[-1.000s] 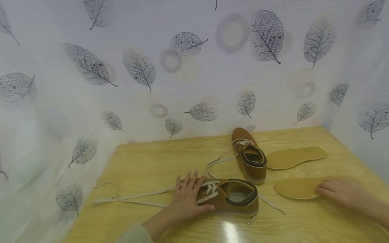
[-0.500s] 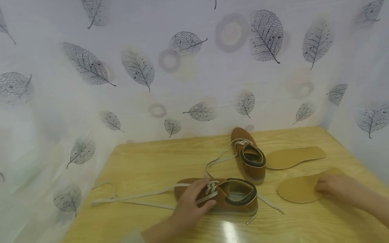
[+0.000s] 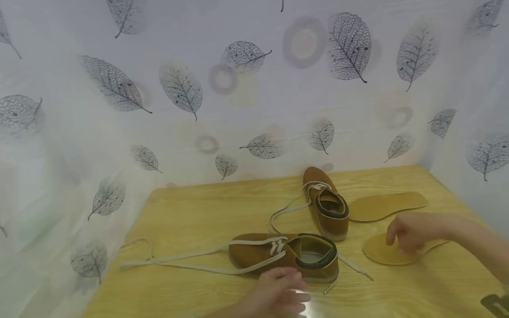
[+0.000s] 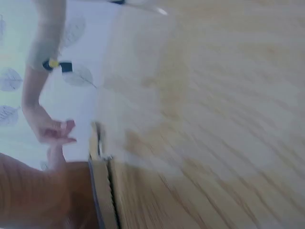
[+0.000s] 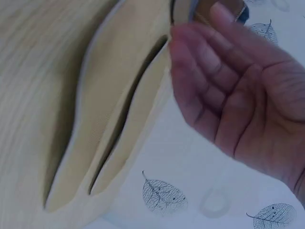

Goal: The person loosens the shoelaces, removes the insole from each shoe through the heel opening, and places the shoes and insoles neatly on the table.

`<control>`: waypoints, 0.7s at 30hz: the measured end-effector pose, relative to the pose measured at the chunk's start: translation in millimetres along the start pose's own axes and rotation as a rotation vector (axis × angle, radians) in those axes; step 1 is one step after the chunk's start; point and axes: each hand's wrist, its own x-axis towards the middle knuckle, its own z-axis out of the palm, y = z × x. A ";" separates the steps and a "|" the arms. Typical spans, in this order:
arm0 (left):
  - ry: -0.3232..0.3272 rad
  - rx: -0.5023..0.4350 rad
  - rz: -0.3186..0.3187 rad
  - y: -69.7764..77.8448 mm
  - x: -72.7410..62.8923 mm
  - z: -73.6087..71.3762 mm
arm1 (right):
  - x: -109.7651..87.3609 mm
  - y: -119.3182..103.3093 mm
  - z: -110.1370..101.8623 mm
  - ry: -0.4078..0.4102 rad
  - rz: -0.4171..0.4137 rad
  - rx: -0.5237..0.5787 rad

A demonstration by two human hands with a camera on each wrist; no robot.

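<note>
A brown lace-up shoe (image 3: 254,249) lies lengthwise on the table, toe to the left, its pale laces trailing leftward. My left hand (image 3: 280,293) hovers at its near side with fingers loosely bent and nothing in them. In the left wrist view the shoe's pale sole edge (image 4: 102,191) shows beyond that hand. Over the nearer tan insole (image 3: 375,249) is my right hand (image 3: 415,234). The right wrist view shows the right palm (image 5: 257,105) bare, its fingers relaxed and apart from the insole (image 5: 102,81).
Behind stands the second brown shoe (image 3: 332,216), toe pointing away, its lace looping left. Another tan insole (image 3: 389,206) lies to its right. A leaf-printed sheet (image 3: 270,97) closes off the back and sides of the wooden table (image 3: 191,212).
My left hand has come off the shoe's upper toward me. My right hand has lifted from the near insole and shifted left over it. That insole had turned slightly before.
</note>
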 end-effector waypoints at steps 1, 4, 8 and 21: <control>-0.008 -0.057 -0.058 -0.7 -1.5 2.7 | 3.0 -5.3 -1.7 -0.033 0.015 0.083; -0.035 -0.243 -0.185 -1.0 -4.2 7.8 | 12.4 -19.7 -8.0 -0.109 0.028 0.223; -0.049 -0.496 -0.253 -2.4 1.1 15.2 | 32.5 -42.9 -15.5 -0.158 0.042 0.231; 0.178 -0.598 -0.240 2.8 25.2 50.2 | 109.5 -121.4 15.0 -0.133 0.120 -0.020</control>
